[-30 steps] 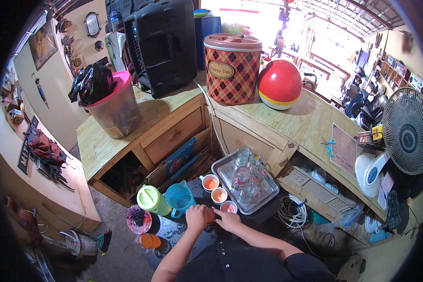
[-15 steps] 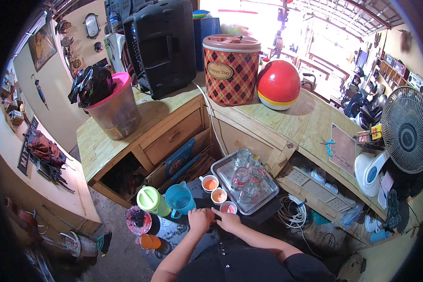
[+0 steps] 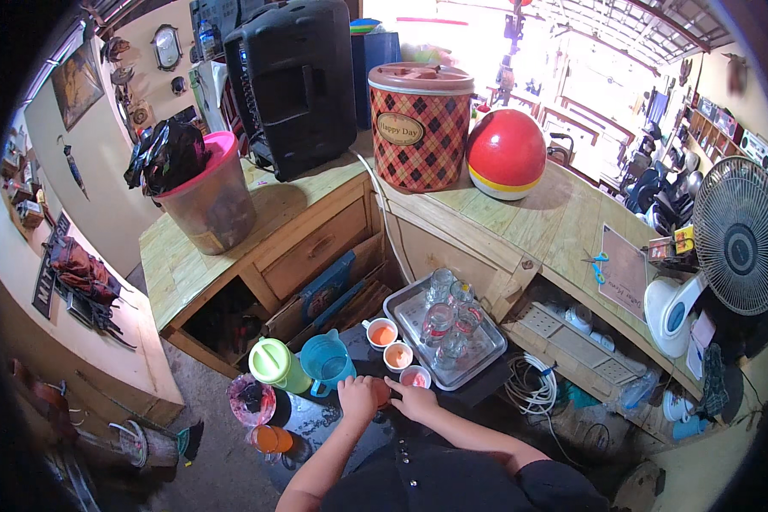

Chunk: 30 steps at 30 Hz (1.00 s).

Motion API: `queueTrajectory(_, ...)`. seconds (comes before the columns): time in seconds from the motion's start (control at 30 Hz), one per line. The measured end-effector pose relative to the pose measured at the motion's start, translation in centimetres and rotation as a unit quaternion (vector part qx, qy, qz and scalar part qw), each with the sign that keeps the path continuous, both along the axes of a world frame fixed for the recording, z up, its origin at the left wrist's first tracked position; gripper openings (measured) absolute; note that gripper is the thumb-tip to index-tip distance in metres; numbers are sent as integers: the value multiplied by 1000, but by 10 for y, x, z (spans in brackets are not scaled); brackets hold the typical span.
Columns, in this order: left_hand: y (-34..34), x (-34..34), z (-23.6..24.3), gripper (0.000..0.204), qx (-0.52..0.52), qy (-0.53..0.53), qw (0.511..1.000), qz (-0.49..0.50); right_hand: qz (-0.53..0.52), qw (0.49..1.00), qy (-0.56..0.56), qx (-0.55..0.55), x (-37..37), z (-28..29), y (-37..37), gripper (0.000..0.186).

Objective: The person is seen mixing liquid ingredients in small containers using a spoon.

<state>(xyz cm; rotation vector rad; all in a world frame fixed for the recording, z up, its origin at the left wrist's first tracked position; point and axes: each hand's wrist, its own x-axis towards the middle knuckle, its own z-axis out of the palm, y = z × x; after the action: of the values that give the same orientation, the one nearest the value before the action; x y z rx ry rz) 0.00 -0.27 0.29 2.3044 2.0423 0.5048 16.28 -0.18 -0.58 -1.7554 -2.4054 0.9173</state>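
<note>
Orange-red item [image 3: 383, 393] clasped in the left hand [image 3: 357, 398], I see; right hand [image 3: 415, 402] meets it, grip too hidden to tell. I'd brace it steady, clear of the white cup [image 3: 428, 375].

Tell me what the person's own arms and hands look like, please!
The left hand and right hand are bare, with no gloves. The forearms are uncovered too. A plain, dark cloth sleeve covers the right upper arm; the left one isn't visible.

Left grip [image 3: 358, 398] beside right grip [image 3: 413, 399]; forearms [image 3: 326, 456] converging inward.
</note>
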Motion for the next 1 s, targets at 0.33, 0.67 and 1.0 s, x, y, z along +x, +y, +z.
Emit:
queueTrajectory(0.33,1,-2,14,14,13,-8,1000,-18,-3,1000,7,-2,1,-5,2,62)
queueTrajectory(0.67,6,-1,14,16,-13,-61,998,-27,-4,1000,-7,-8,2,-16,3,57)
queueTrajectory(1.0,5,-4,10,16,-71,-96,991,-58,-1,1000,-3,-6,2,5,1,60)
